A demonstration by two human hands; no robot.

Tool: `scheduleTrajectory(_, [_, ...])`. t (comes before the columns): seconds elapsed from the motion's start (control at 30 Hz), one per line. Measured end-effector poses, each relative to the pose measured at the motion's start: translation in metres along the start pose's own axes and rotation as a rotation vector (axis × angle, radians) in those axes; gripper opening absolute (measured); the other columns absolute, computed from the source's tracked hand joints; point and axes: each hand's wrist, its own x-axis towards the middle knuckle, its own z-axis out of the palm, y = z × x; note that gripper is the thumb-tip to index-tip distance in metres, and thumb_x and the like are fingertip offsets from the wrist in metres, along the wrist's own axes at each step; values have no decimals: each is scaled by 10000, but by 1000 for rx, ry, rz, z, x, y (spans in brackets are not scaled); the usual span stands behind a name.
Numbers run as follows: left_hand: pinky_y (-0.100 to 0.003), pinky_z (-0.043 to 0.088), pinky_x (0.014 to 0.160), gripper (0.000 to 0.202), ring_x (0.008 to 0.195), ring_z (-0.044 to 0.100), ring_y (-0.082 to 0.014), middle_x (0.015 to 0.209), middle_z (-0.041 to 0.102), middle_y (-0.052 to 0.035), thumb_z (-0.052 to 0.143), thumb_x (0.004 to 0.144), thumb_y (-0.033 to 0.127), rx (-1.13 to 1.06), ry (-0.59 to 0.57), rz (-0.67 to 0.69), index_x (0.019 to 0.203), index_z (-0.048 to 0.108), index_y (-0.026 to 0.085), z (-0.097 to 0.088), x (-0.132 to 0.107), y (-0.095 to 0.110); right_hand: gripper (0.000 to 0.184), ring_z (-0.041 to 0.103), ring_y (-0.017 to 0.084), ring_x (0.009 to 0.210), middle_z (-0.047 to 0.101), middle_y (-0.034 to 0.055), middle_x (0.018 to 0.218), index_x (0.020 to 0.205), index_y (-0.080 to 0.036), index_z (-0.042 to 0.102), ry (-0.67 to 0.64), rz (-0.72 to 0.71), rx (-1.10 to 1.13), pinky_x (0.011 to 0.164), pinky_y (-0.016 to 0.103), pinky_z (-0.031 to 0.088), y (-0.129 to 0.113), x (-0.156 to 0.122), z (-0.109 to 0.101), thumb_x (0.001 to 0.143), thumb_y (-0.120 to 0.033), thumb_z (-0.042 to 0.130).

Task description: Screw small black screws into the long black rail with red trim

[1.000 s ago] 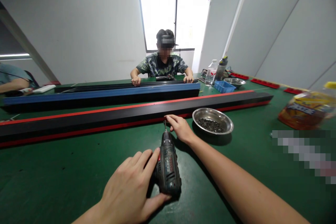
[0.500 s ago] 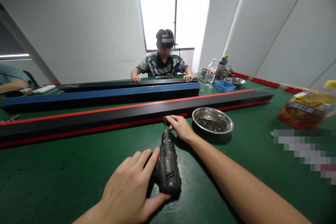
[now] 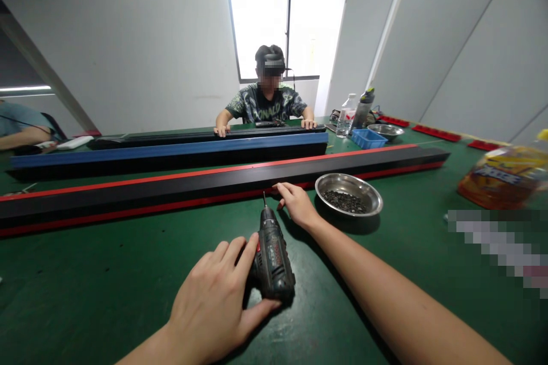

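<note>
My left hand (image 3: 214, 296) is wrapped round the grip of a dark cordless drill (image 3: 272, 256), which points away from me. Its bit tip sits just short of the near edge of a long black rail with red strips (image 3: 171, 185) that lies across the green table (image 3: 85, 285). My right hand (image 3: 297, 205) rests at that edge just right of the bit, fingers curled in a pinch. What they hold is hidden. A steel bowl (image 3: 372, 194) of small dark screws stands to the right of that hand.
Behind lies a black rail with a blue strip (image 3: 171, 151). A person (image 3: 268, 102) sits opposite with both hands on a third rail. Bottles (image 3: 346, 115), a blue tray (image 3: 367, 140) and another bowl (image 3: 385, 131) stand far right, an orange bottle (image 3: 500, 179) nearer.
The drill has drawn slightly left and back, so its bit now sits clear of the rail. My right hand stays pinched at the rail's edge. The view has tilted a little.
</note>
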Motion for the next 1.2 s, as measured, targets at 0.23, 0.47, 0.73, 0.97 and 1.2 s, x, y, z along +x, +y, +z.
scheduleTrajectory(0.23, [-484,546,950,854,1136,633,-331,1360,653,-133,641,914,740,2,-16,13,1551,492,191,-5,3,0,390,711,198,737,772,42,796,1021,-188,797,11,-8,-75,735,293,465,-8,-4,1,1033,-442,502])
scheduleTrajectory(0.47, [-464,543,931,832,1095,640,-313,1333,664,-132,652,918,729,-9,-33,30,1535,494,194,-7,5,-1,376,708,175,701,814,55,937,978,-197,804,-16,5,-63,732,283,494,-5,-2,1,1028,-435,518])
scheduleTrajectory(0.73, [-497,550,940,841,1102,632,-327,1374,657,-152,591,943,745,-10,-28,41,1546,494,167,-7,3,-1,374,713,179,696,812,58,906,944,-189,797,-6,5,-35,735,285,506,-5,-3,0,1027,-432,525])
scheduleTrajectory(0.97, [-488,575,885,884,1095,657,-350,1380,671,-175,546,944,787,41,-2,58,1542,506,138,-3,-2,-3,368,728,189,709,810,67,894,931,-183,783,-10,-6,-11,737,293,513,-2,-1,0,1024,-430,527])
scheduleTrajectory(1.2, [-484,571,917,885,1128,652,-348,1421,652,-162,587,936,771,33,-46,53,1552,482,144,-7,1,-3,383,745,202,746,796,66,838,929,-177,782,-8,-12,-24,746,295,508,-3,-3,0,1024,-439,519])
